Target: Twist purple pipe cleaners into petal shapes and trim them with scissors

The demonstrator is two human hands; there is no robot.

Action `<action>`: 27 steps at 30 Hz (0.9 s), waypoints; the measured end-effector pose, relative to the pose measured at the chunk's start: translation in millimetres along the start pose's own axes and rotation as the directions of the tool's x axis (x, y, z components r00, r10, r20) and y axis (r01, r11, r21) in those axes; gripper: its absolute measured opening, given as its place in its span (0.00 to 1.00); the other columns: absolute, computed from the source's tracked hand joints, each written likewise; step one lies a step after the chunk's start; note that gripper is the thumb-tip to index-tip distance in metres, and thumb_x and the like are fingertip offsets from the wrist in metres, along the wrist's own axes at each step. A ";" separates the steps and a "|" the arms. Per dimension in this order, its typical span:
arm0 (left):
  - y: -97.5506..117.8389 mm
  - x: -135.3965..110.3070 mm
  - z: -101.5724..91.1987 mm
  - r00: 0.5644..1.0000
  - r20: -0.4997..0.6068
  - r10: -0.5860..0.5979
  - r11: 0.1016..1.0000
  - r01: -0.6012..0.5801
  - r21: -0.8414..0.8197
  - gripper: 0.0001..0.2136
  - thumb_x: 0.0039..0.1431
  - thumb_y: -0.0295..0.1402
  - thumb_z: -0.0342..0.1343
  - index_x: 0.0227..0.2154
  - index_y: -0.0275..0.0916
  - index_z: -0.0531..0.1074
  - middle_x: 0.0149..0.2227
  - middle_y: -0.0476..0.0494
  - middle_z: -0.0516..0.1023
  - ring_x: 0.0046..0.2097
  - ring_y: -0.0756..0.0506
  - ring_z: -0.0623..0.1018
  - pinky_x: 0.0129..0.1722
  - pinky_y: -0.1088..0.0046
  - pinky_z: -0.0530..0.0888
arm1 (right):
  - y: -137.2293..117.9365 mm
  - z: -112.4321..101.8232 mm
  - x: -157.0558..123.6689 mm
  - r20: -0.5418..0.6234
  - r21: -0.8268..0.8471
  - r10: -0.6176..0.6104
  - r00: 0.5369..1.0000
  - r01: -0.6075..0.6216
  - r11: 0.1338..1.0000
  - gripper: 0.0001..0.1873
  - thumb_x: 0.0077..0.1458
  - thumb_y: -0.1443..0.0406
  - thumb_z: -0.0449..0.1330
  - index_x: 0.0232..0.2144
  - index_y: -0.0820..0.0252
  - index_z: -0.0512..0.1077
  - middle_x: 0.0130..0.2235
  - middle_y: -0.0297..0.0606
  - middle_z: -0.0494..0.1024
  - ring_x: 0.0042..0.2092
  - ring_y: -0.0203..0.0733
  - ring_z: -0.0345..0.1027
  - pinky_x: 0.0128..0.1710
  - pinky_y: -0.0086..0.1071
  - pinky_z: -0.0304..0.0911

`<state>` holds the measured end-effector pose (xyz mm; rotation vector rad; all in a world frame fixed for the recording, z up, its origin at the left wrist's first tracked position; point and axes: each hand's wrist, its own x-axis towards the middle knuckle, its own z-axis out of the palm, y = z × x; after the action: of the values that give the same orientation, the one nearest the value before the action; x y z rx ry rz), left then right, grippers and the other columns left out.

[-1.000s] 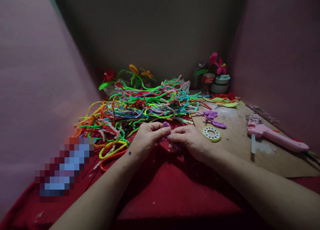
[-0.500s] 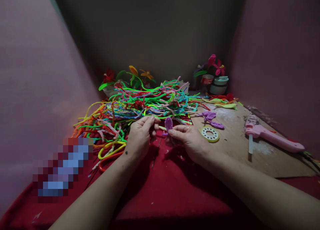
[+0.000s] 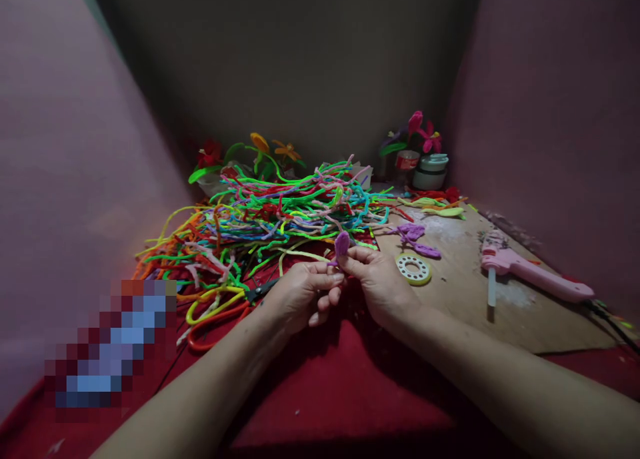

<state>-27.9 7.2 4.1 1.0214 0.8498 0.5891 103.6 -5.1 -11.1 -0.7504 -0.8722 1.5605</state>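
Between the fingertips of my right hand [image 3: 373, 276] is a small purple pipe cleaner petal [image 3: 342, 244], standing upright. My left hand [image 3: 307, 292] is closed just left of it, its thumb and forefinger pinching at the petal's short lower end. A pale yellow pipe cleaner [image 3: 305, 253] reaches in from the left toward the fingers; where it ends is hidden. Below my left wrist lie scissors [image 3: 200, 342] with red and yellow handles, their dark blades partly covered by the hand.
A heap of coloured pipe cleaners [image 3: 300, 199] lies behind my hands. On the board [image 3: 450, 319] at right are purple petals [image 3: 425, 250], a white ring-shaped spool [image 3: 413, 270] and a pink glue gun [image 3: 545, 277]. Pipe cleaner flowers [image 3: 425, 136] and a lidded jar [image 3: 431, 172] stand behind.
My left hand has moved right and nearer to me, its fingertips now at the petal's base. The pale yellow pipe cleaner and the scissor blades show more. The whole view has shifted slightly.
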 end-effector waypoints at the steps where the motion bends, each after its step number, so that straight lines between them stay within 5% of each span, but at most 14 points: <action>1: 0.7 -1.0 0.8 1.000 -0.005 -0.016 1.000 0.016 0.023 0.07 0.47 0.33 0.57 0.23 0.35 0.66 0.15 0.54 0.65 0.12 0.58 0.56 0.08 0.84 0.54 | -0.4 -0.2 0.1 -0.030 -0.021 -0.005 1.000 0.004 1.000 0.16 0.38 0.57 0.65 0.22 0.62 0.65 0.17 0.28 0.67 0.17 0.30 0.60 0.19 0.26 0.56; 5: 0.1 -5.1 9.1 0.992 -0.110 0.062 0.966 -0.032 0.256 0.11 0.50 0.37 0.53 0.19 0.36 0.63 0.14 0.55 0.64 0.12 0.58 0.55 0.10 0.83 0.49 | -1.4 -1.3 2.3 -0.076 -0.082 -0.012 0.997 0.006 0.997 0.14 0.38 0.59 0.64 0.21 0.62 0.66 0.19 0.30 0.69 0.20 0.32 0.60 0.20 0.26 0.54; 11: -11.4 -8.1 21.9 0.902 -0.173 0.395 0.736 -0.198 0.648 0.12 0.52 0.34 0.50 0.16 0.37 0.62 0.15 0.53 0.66 0.18 0.55 0.64 0.19 0.81 0.61 | 1.3 -6.3 9.1 -0.132 -0.057 -0.053 0.990 0.045 0.997 0.11 0.39 0.60 0.64 0.23 0.63 0.69 0.22 0.32 0.70 0.23 0.32 0.60 0.24 0.27 0.54; 16: -3.1 -10.6 13.1 0.972 -0.127 0.199 0.757 -0.070 0.650 0.09 0.50 0.34 0.51 0.18 0.36 0.66 0.14 0.53 0.66 0.16 0.54 0.63 0.16 0.80 0.58 | -5.5 -10.0 12.8 -0.178 -0.109 -0.145 0.973 0.127 0.986 0.11 0.40 0.61 0.63 0.18 0.63 0.68 0.20 0.31 0.69 0.22 0.30 0.57 0.25 0.27 0.52; 22: 9.0 -5.9 5.0 0.810 -0.228 0.541 0.748 -0.339 0.570 0.08 0.47 0.35 0.57 0.30 0.37 0.69 0.25 0.52 0.72 0.27 0.53 0.69 0.27 0.79 0.66 | -7.9 -5.1 5.3 -0.117 -0.194 -0.055 0.992 0.032 0.981 0.12 0.41 0.59 0.62 0.19 0.63 0.69 0.19 0.31 0.66 0.21 0.31 0.56 0.23 0.28 0.51; 27: 5.6 -8.3 7.1 0.741 -0.225 0.633 0.641 -0.337 0.690 0.07 0.51 0.34 0.54 0.24 0.36 0.70 0.26 0.49 0.73 0.29 0.51 0.70 0.30 0.77 0.66 | -5.7 -1.7 0.2 -0.071 -0.229 0.024 0.997 -0.039 0.973 0.11 0.42 0.60 0.61 0.20 0.63 0.68 0.17 0.30 0.64 0.19 0.30 0.54 0.20 0.27 0.47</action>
<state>-26.9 -0.3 13.9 1.8073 1.2214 1.1065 108.0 -4.1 -7.1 -0.9815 -1.0062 1.4677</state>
